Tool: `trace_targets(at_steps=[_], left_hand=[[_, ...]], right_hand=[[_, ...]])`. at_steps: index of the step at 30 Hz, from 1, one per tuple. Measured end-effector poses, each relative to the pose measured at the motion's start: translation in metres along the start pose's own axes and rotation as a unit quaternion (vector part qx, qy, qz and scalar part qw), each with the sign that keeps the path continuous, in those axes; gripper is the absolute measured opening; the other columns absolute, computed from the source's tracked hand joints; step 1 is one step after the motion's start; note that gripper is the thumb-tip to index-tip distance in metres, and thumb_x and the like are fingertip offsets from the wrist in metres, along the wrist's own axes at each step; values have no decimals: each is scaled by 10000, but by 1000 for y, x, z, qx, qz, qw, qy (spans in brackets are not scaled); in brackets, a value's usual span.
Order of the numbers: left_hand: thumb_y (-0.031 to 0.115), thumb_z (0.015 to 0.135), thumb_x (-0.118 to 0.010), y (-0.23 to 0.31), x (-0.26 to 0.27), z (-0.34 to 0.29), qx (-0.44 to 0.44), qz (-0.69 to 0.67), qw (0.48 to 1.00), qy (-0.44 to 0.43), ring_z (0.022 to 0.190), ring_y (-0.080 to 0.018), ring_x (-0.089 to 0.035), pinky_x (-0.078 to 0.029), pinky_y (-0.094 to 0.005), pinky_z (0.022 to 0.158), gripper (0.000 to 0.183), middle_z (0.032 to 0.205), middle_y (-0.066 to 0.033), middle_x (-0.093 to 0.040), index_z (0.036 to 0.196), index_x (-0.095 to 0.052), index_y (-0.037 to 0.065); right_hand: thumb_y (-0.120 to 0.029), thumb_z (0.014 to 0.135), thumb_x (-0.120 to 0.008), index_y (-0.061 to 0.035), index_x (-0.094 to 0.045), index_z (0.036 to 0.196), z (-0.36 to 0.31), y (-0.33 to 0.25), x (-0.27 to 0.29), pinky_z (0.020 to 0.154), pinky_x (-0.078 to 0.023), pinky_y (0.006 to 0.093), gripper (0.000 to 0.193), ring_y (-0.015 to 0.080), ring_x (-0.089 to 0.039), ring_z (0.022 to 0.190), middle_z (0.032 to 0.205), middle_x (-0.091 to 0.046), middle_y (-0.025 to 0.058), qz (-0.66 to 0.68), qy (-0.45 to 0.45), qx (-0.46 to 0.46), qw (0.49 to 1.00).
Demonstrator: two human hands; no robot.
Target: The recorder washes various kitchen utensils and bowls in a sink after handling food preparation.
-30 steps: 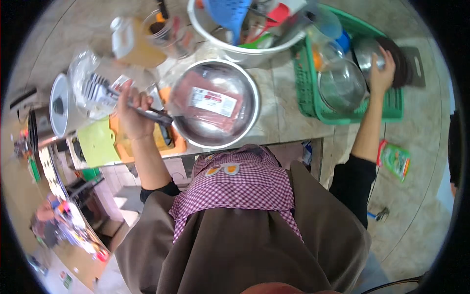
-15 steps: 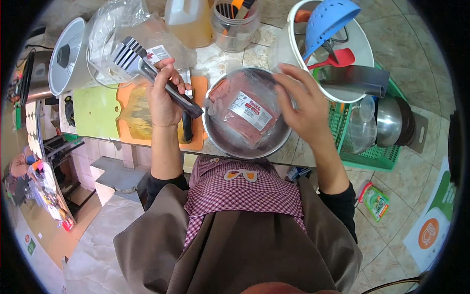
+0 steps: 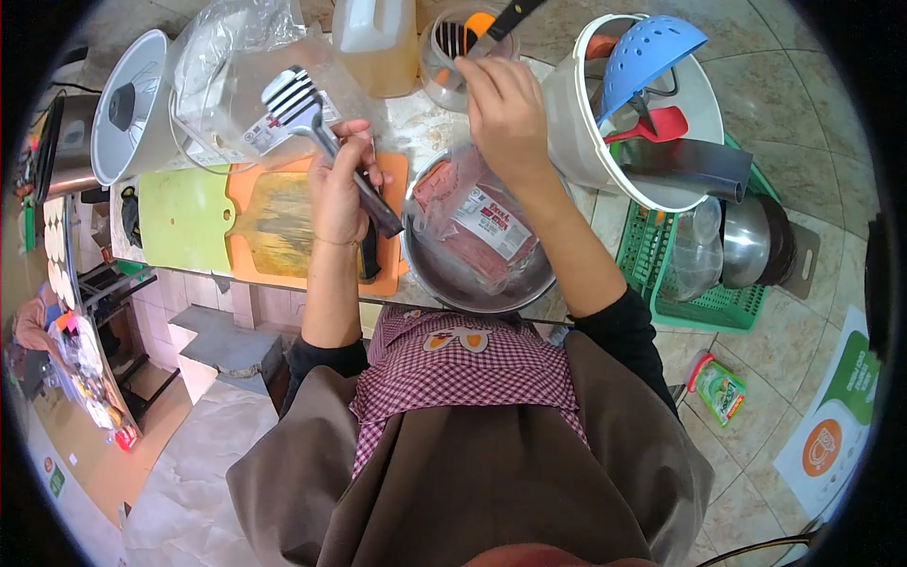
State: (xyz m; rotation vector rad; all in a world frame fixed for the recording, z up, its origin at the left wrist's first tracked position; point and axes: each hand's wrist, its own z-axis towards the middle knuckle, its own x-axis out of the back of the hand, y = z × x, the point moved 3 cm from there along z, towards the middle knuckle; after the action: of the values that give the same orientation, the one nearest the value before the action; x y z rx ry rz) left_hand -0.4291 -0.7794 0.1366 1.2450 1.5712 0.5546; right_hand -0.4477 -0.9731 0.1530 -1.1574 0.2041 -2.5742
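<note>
Your left grip is clamping a silver slotted, black-handled utensil over the worktop, right grip, closure unclear, hovering at the clear plastic jar: apparently utensil handling, next needing careful pinching.

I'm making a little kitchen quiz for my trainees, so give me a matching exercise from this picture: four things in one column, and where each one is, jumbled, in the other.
Things
1. Slotted metal utensil
2. Pink packaged meat
3. Blue perforated scoop
4. Lime-green board

Places
A. Inside the metal bowl
B. To the left of the orange board
C. In the person's left hand
D. Partly inside the white bucket

Right pairs: 1-C, 2-A, 3-D, 4-B
</note>
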Motion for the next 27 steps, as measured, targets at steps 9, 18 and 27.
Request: trace_targets(at_steps=[9,18,27], left_hand=[[142,813,-654,-11,-44,24,-60,85,993,-52,561,-69,-494,-482,-231,461,352,781,-24,-522,1107,-536,-10],[48,783,-673,-24,-55,26,-90,142,983,-78,611,-70,-541,-510,-222,522,362,746,5,-548,1119,-546,6],[15,783,-641,-26,-65,25,-127,180,970,-104,656,-87,-576,-538,-256,598,330,750,-2,-568,1097,-545,-22]], right_hand=[[-89,705,-613,-104,-615,984,-47,-31,17,785,-412,411,279,201,-552,914,925,-571,15,-9,19,-42,999],[-78,718,-613,-54,-607,1000,-55,-50,35,771,-392,357,283,210,-553,961,1014,-574,40,21,-7,-87,996],[61,689,-570,83,-437,1187,-35,-63,51,972,-360,424,516,374,-435,1167,1166,-471,212,259,37,-203,943]])
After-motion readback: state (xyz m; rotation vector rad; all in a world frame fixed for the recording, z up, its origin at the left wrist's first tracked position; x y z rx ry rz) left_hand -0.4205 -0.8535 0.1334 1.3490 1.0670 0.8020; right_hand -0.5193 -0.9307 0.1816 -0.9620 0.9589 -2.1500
